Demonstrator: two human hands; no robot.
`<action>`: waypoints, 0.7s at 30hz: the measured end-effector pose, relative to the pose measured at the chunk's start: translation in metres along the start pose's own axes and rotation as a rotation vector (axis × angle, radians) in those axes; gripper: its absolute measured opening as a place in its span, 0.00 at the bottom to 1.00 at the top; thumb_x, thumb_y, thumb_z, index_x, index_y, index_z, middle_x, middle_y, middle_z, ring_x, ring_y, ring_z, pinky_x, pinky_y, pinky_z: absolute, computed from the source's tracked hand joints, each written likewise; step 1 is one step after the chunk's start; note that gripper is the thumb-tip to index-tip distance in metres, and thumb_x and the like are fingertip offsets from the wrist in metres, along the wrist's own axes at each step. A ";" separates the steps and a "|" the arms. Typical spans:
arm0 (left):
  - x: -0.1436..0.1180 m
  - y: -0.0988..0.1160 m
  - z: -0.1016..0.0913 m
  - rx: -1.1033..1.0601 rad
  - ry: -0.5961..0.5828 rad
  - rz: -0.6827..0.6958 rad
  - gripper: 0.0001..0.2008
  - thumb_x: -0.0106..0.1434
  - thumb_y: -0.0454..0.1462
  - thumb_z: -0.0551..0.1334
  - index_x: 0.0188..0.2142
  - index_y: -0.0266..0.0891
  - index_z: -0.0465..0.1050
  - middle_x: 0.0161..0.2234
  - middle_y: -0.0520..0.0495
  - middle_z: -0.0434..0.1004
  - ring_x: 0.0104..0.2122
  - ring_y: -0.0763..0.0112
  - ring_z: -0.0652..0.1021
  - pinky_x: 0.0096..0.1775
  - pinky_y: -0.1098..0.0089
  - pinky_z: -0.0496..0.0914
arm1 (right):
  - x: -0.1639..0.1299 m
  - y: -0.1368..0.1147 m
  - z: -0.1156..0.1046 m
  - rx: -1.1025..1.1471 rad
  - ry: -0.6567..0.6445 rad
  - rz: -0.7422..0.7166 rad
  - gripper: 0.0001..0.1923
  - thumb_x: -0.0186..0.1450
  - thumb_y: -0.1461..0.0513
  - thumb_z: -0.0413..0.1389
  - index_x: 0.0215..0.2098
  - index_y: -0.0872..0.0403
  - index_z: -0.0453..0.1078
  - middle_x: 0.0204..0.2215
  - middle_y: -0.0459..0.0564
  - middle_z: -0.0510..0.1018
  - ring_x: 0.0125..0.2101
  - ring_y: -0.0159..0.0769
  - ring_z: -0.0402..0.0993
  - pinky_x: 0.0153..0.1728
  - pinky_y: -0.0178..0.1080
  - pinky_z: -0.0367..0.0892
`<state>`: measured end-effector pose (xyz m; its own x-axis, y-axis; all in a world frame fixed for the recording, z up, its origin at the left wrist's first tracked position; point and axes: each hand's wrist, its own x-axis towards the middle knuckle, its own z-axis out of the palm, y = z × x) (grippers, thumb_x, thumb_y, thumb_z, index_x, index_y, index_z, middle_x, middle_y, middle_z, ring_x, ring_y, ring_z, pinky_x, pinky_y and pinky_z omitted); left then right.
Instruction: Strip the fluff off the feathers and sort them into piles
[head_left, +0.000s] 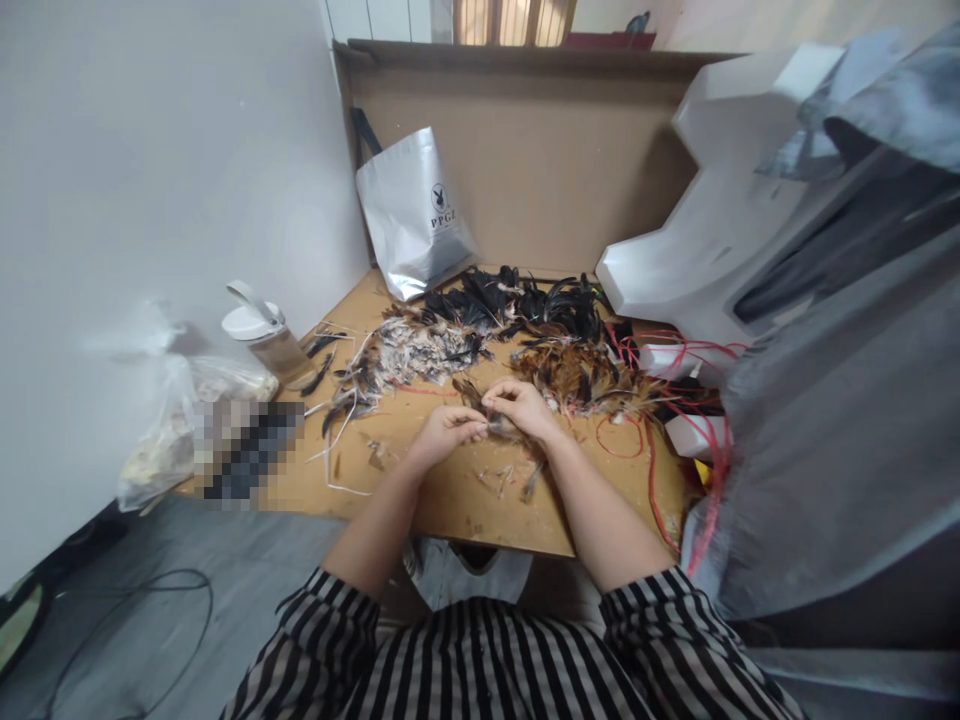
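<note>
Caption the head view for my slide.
Left hand and right hand pinching a brownish feather near heaped black feathers and brown feathers.

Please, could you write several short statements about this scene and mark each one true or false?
1. The left hand and right hand hold a small feather bunch together. True.
2. The brown feathers lie right of the grey-white feathers. True.
3. The black feathers lie nearest the person. False: they lie behind the other feathers.
4. The silver bag stands left of the lidded bottle. False: it stands right of it.
</note>
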<state>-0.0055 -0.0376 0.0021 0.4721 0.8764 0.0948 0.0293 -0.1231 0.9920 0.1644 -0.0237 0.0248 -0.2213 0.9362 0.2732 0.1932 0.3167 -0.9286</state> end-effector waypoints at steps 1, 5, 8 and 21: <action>0.000 0.002 0.000 -0.063 0.023 -0.026 0.11 0.49 0.40 0.62 0.30 0.33 0.72 0.22 0.47 0.74 0.22 0.75 0.71 0.27 0.74 0.64 | 0.001 0.004 0.002 0.080 0.020 0.067 0.08 0.50 0.59 0.57 0.24 0.56 0.70 0.25 0.46 0.72 0.27 0.30 0.66 0.32 0.34 0.60; 0.004 0.005 -0.004 -0.311 0.216 -0.057 0.11 0.47 0.39 0.63 0.28 0.33 0.70 0.22 0.48 0.73 0.20 0.78 0.71 0.24 0.76 0.63 | 0.002 0.013 0.017 0.277 0.139 0.170 0.09 0.47 0.58 0.58 0.25 0.56 0.70 0.22 0.45 0.73 0.24 0.29 0.66 0.31 0.34 0.60; 0.008 0.002 -0.008 -0.479 0.354 -0.055 0.12 0.46 0.40 0.64 0.30 0.34 0.70 0.23 0.49 0.73 0.21 0.79 0.71 0.25 0.77 0.63 | 0.000 0.012 0.030 0.274 0.180 0.158 0.10 0.47 0.57 0.58 0.24 0.56 0.69 0.22 0.44 0.72 0.24 0.29 0.65 0.31 0.34 0.60; 0.004 -0.011 -0.004 0.034 0.101 0.037 0.09 0.48 0.39 0.62 0.26 0.34 0.73 0.20 0.50 0.71 0.21 0.77 0.70 0.26 0.75 0.63 | -0.010 -0.012 0.012 -0.326 0.012 -0.181 0.07 0.54 0.60 0.54 0.25 0.54 0.72 0.28 0.49 0.70 0.33 0.33 0.64 0.37 0.37 0.58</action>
<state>-0.0070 -0.0310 -0.0082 0.3823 0.9132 0.1413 0.0443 -0.1709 0.9843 0.1527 -0.0389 0.0305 -0.2688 0.8619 0.4300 0.4469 0.5070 -0.7370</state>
